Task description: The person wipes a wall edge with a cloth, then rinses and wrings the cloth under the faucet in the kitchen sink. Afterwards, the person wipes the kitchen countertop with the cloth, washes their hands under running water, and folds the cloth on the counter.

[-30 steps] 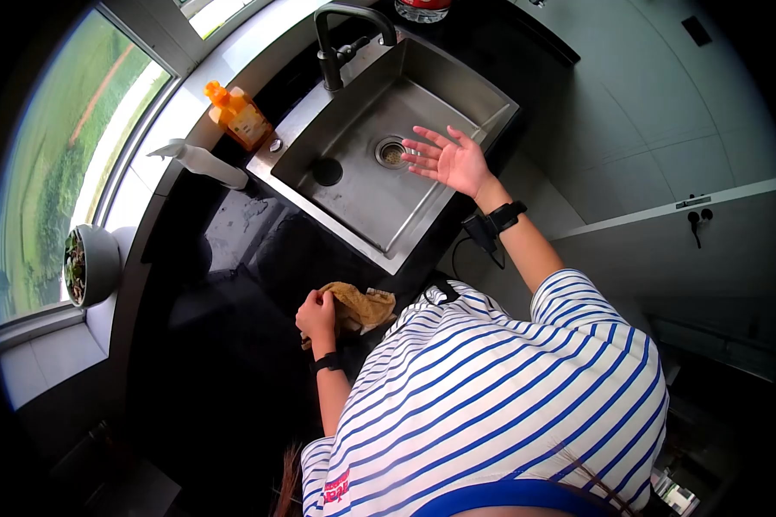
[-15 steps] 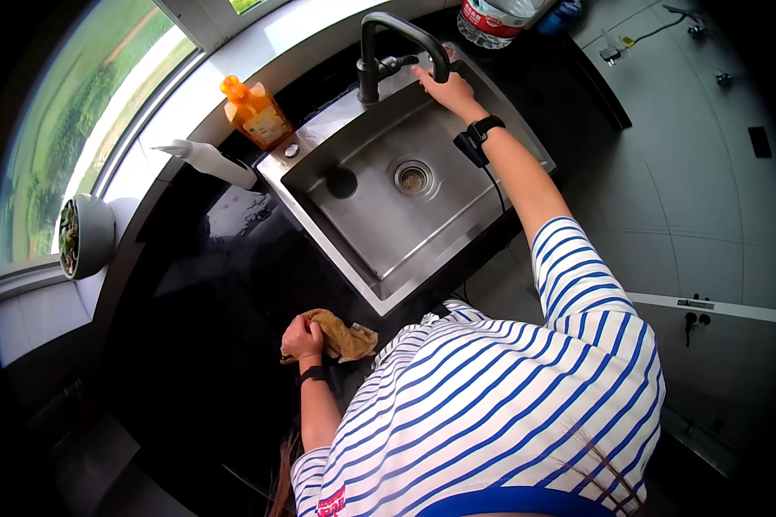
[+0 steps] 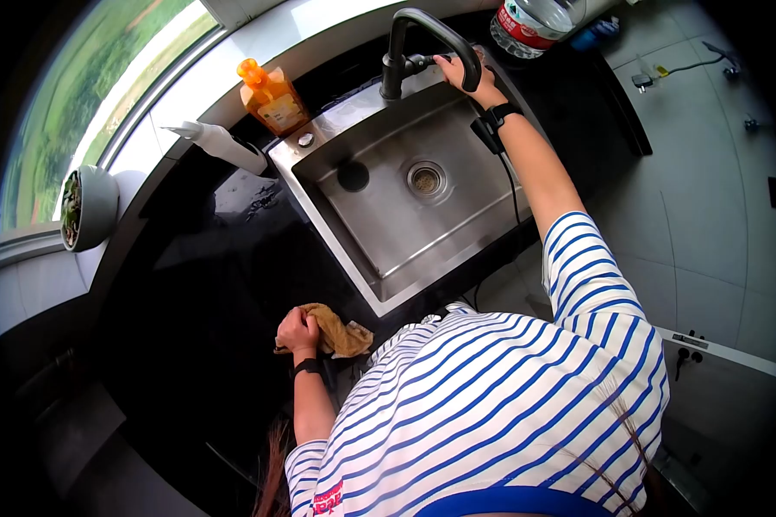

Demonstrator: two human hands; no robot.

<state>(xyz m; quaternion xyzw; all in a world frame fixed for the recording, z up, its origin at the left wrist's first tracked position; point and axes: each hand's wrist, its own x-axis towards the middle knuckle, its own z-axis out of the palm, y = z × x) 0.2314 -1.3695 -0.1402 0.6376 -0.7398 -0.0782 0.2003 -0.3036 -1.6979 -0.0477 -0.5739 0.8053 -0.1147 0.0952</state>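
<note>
My left hand [image 3: 297,330] is closed on a brown cloth [image 3: 340,334], bunched on the black counter near my body. At the far right corner of the steel sink [image 3: 379,297], my right hand [image 3: 476,84] reaches behind the spout of the dark faucet [image 3: 393,79]. Its thumb is stretched out close to the end of the faucet lever [image 3: 419,62]. The spout hides part of the other fingers, so I cannot make out whether they hold anything. No water shows coming from the spout. The drain [image 3: 426,179] is in the sink floor.
An orange pump bottle [image 3: 272,99] and a white spray bottle [image 3: 224,148] stand left of the sink. A potted plant [image 3: 88,208] sits by the window. A large clear bottle with a red label [image 3: 526,30] stands at the back right. A cable [image 3: 516,194] hangs from my right wrist.
The view has shifted, so the sink and bottles appear further right and slightly higher. My right hand stays by the faucet, and my left hand still holds the cloth.
</note>
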